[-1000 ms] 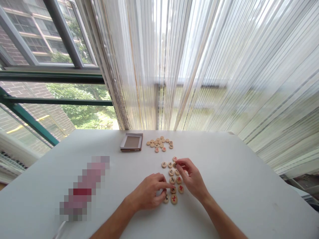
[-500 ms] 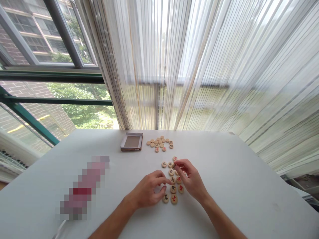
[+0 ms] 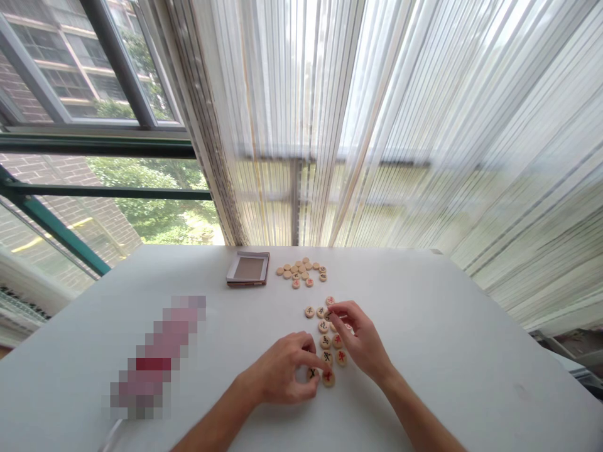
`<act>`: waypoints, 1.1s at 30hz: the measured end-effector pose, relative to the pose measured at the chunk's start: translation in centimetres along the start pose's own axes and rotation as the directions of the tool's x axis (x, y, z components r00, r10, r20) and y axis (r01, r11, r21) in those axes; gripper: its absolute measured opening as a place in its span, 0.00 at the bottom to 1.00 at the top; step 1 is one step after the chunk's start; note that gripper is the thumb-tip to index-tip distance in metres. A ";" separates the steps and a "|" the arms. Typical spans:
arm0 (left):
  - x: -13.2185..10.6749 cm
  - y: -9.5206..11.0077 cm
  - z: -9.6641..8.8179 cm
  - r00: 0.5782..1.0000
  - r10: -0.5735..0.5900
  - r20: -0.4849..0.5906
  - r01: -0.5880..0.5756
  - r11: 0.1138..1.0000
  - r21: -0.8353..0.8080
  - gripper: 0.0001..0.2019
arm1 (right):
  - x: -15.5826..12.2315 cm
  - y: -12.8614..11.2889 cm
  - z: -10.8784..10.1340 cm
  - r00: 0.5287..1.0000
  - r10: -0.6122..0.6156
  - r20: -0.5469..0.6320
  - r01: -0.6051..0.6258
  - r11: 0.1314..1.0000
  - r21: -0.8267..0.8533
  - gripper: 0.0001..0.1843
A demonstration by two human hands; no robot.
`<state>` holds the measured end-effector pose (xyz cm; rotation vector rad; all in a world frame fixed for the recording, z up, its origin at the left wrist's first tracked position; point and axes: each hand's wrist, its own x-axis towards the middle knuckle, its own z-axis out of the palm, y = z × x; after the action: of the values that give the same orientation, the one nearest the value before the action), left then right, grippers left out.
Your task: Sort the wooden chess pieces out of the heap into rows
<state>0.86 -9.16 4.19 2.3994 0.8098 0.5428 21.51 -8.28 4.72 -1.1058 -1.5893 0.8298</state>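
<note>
My left hand (image 3: 285, 370) hovers low over the near end of a column of round wooden Chinese chess pieces. Its index finger reaches to a red-marked piece (image 3: 328, 379), and its thumb is beside a black-marked piece (image 3: 312, 374). The fingers are apart and hold nothing. My right hand (image 3: 360, 336) pinches a black-marked chess piece (image 3: 328, 316) between thumb and fingers. Under and beside that hand lie more pieces, partly covered, among them a red one (image 3: 342, 358). A black "horse" piece (image 3: 325, 341) lies between the two hands.
Farther back on the white table (image 3: 447, 351) sits a loose cluster of chess pieces (image 3: 301, 270), several face down. Left of them is a shallow open box (image 3: 249, 269). A blurred pink object (image 3: 160, 351) with a cable lies at left. Curtains (image 3: 301, 125) hang behind the table.
My left hand has moved toward me, its index finger going from beside the horse piece down to the near red piece. My right hand has stayed almost in place, still pinching its piece.
</note>
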 end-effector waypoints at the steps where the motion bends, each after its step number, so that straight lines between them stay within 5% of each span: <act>1: 0.0 -0.1 -0.1 1.000 -0.007 0.002 0.007 1.000 -0.008 0.19 | 0.0 0.0 0.0 1.000 0.001 0.000 -0.001 1.000 0.000 0.09; 7: -0.2 -0.2 -0.1 0.999 -0.045 0.008 0.045 0.999 -0.014 0.13 | 0.0 0.0 0.0 1.000 -0.001 -0.003 0.001 1.000 0.004 0.08; 33: 0.0 0.0 0.2 1.000 0.006 0.014 -0.006 1.000 -0.001 0.18 | 0.0 -0.1 0.0 1.000 -0.004 -0.014 0.004 1.000 -0.001 0.08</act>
<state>0.92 -9.24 4.06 2.4026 0.7965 0.5285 21.53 -8.28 4.80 -1.1064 -1.5797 0.8168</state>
